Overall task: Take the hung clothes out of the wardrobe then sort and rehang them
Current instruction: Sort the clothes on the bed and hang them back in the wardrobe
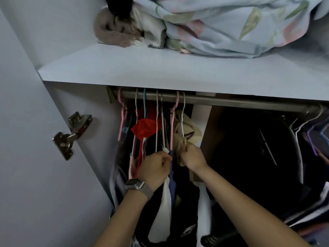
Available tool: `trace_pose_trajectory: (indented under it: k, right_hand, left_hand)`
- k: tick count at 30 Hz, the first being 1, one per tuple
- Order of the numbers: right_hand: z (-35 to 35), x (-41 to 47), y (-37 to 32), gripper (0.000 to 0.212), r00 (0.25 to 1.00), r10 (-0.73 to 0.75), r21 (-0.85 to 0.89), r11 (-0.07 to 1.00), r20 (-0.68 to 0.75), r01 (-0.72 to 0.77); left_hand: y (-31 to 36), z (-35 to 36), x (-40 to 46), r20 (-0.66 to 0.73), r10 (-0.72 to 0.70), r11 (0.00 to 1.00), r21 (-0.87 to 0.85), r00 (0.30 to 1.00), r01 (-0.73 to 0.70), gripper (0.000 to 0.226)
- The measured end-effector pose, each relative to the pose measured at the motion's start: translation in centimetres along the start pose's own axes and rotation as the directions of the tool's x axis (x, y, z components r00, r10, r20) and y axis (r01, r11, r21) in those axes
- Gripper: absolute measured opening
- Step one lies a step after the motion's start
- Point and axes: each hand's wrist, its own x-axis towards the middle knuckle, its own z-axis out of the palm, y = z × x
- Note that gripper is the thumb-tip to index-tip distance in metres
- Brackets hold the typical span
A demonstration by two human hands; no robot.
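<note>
Left hand is curled round hung garments just beside a pink hanger. Beige garment is pinched by right hand. Rail is seen above both hands.

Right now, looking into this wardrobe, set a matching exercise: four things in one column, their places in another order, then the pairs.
Things:
1. floral bedding
2. red garment
3. door hinge
4. watch

Places:
A. on the left wrist
B. on the top shelf
C. hanging from the rail
D. on the door at left

Pairs: 1-B, 2-C, 3-D, 4-A
</note>
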Motion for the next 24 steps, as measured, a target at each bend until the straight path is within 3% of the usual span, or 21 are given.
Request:
trace_pose_trajectory:
  k: [3, 6, 10, 12, 15, 18, 21, 24]
  right_hand:
    - [1.0, -0.2, 0.1, 0.021, 0.996, -0.014, -0.164, 0.987, -0.091, -0.001]
    - [1.8, -0.4, 0.3, 0.022, 0.992, -0.017, -0.157, 0.988, -0.129, -0.003]
    - [0.7, -0.7, 0.9, 0.022, 1.0, -0.022, 0.09, 0.996, 0.014, 0.021]
    - [-1.0, -1.9, 1.9, 0.026, 0.996, -0.042, 0.213, 0.977, 0.079, 0.024]
    - [-3.9, -4.8, 5.4, 0.04, 0.999, -0.01, 0.309, 0.951, 0.033, 0.0]
    - [-7.0, -8.3, 10.6, 0.023, 0.997, 0.069, 0.119, 0.991, -0.036, -0.065]
    - [-9.7, -13.8, 15.4, 0.012, 0.982, 0.186, -0.095, 0.978, 0.02, -0.183]
    - [-12.1, -21.5, 19.1, 0.009, 0.941, 0.338, -0.12, 0.935, 0.014, -0.334]
  left_hand:
    - [0.8, 0.7, -0.7, -0.009, 0.077, 0.997, 0.002, 0.997, -0.077, 0.02]
    - [1.3, 1.3, -0.8, -0.014, 0.12, 0.975, 0.188, 0.993, -0.115, 0.03]
    - [1.0, 1.1, -0.1, 0.02, 0.147, 0.952, 0.268, 0.989, -0.146, 0.046]
    - [0.4, 0.7, 0.0, 0.035, 0.177, 0.941, 0.286, 0.984, -0.18, 0.033]
    - [0.2, 1.0, -0.5, -0.01, 0.229, 0.931, 0.294, 0.973, -0.216, 0.021]
    - [2.5, 3.1, -1.3, 0.041, 0.257, 0.925, 0.279, 0.965, -0.258, 0.022]
    - [6.0, 7.0, -2.5, 0.171, 0.322, 0.881, 0.307, 0.931, -0.361, 0.019]
    - [10.2, 11.9, -5.5, 0.331, 0.385, 0.831, 0.281, 0.862, -0.479, 0.019]
